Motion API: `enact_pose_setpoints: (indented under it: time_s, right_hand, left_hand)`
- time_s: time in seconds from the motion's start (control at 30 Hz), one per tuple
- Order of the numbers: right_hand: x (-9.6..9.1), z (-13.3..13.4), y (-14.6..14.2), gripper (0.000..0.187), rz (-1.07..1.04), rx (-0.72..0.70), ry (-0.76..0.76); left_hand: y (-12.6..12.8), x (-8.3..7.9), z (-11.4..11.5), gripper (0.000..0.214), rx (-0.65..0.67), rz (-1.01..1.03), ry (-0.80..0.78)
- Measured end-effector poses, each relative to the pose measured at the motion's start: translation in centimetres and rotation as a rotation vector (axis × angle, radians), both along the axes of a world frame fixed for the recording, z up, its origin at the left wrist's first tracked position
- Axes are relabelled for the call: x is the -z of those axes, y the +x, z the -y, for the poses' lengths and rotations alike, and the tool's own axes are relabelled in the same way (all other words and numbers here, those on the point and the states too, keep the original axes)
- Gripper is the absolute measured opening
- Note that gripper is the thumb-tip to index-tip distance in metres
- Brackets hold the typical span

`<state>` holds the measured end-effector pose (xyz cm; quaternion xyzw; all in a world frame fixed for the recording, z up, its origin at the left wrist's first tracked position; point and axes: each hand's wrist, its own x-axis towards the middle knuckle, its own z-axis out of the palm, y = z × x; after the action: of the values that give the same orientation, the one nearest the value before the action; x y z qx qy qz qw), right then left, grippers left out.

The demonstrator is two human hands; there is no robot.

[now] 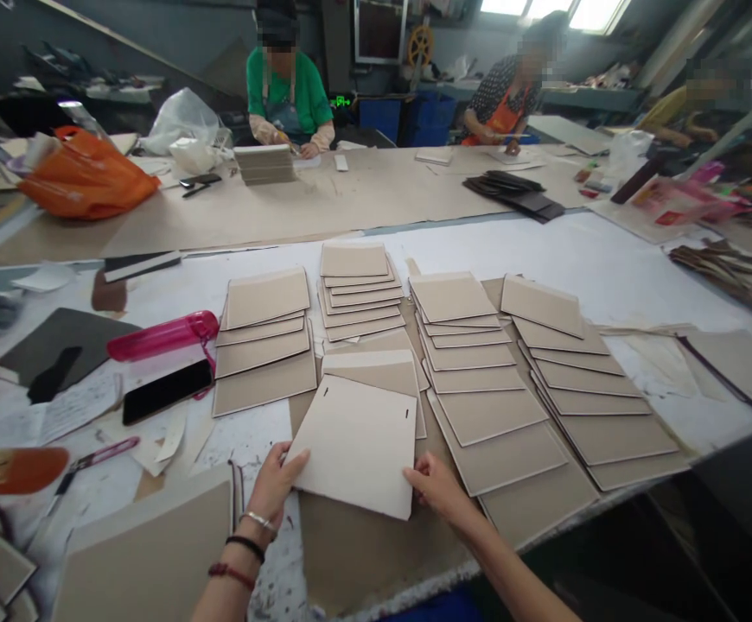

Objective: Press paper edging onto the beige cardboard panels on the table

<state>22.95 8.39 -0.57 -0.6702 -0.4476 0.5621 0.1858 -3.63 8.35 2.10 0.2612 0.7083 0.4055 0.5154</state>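
Observation:
Between my two hands is a pale flat panel (356,445) with two small dark slots near its far corners. My left hand (278,475) grips its left edge, thumb on top. On the opposite edge, my right hand (431,482) pinches the panel between thumb and curled fingers. Beneath the panel's far side lies a beige panel (376,367). Overlapping beige panels fan out in rows around it: a left row (263,345), a middle row (360,294), a right row (480,380) and a far right row (583,380).
At left lie a black phone (167,391), a pink case (162,335), a pink-handled cutter (107,452) and a beige stack (149,553). An orange bag (84,177) and dark pieces (512,192) rest on the far table. Several people work beyond, one in green (291,95).

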Motion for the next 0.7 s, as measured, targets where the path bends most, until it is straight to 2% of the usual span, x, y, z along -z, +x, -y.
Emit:
enact_pose_setpoints:
  time_s: [0.07,0.13,0.17,0.23,0.3,0.33,0.4,0.47,0.5,0.53,0.6,0.63,0.7]
  right_hand:
    - [-0.3,0.9,0.5,0.015,-0.103,-0.106,-0.094]
    - [-1.2,0.8,1.5,0.013,-0.020,-0.219,-0.059]
    - [-1.8,0.4,2.0,0.013,0.071,-0.233,0.022]
    - [-3.6,-1.4,2.9,0.025,0.228,-0.158,0.285]
    - [-5.6,-3.8,2.9,0.048,0.204,-0.095,0.479]
    - [-6.7,-5.0,2.5,0.060,0.122,-0.114,0.496]
    - [-8.6,-6.5,1.1,0.075,-0.144,-0.248,0.378]
    - [-10.0,-6.7,-0.4,0.072,-0.457,-0.376,0.127]
    - [-10.3,-6.3,-1.0,0.067,-0.591,-0.390,-0.002]
    - [-10.5,-5.5,-1.5,0.062,-0.691,-0.360,-0.109]
    - [-10.2,-3.6,-1.7,0.060,-0.782,-0.186,-0.231]
    - [-9.8,-2.6,-1.5,0.062,-0.782,-0.078,-0.248]
    - [-8.4,-0.9,-0.8,0.061,-0.720,0.142,-0.241]
  left_hand:
    - [-0.3,-1.7,1.0,0.046,-0.039,0.151,-0.008]
    - [-0.5,-3.5,1.8,0.052,-0.087,0.244,-0.020]
    - [-0.7,-4.5,2.0,0.054,-0.100,0.251,-0.028]
    - [-1.1,-6.5,2.3,0.056,-0.108,0.227,-0.041]
    - [-1.3,-8.6,2.1,0.054,-0.081,0.150,-0.044]
    - [-1.4,-9.6,1.9,0.052,-0.048,0.099,-0.042]
    - [-1.2,-11.7,1.3,0.045,0.063,0.008,-0.032]
    - [-0.9,-13.5,0.6,0.041,0.200,-0.030,-0.025]
    - [-0.7,-14.0,0.3,0.041,0.241,-0.029,-0.012]
    - [-0.4,-14.3,0.1,0.043,0.247,-0.023,0.011]
    - [0.0,-13.8,0.3,0.052,0.167,-0.006,0.076]
    - [0.1,-13.0,0.7,0.058,0.103,0.000,0.109]
    - [0.3,-10.7,1.9,0.067,0.054,0.010,0.106]
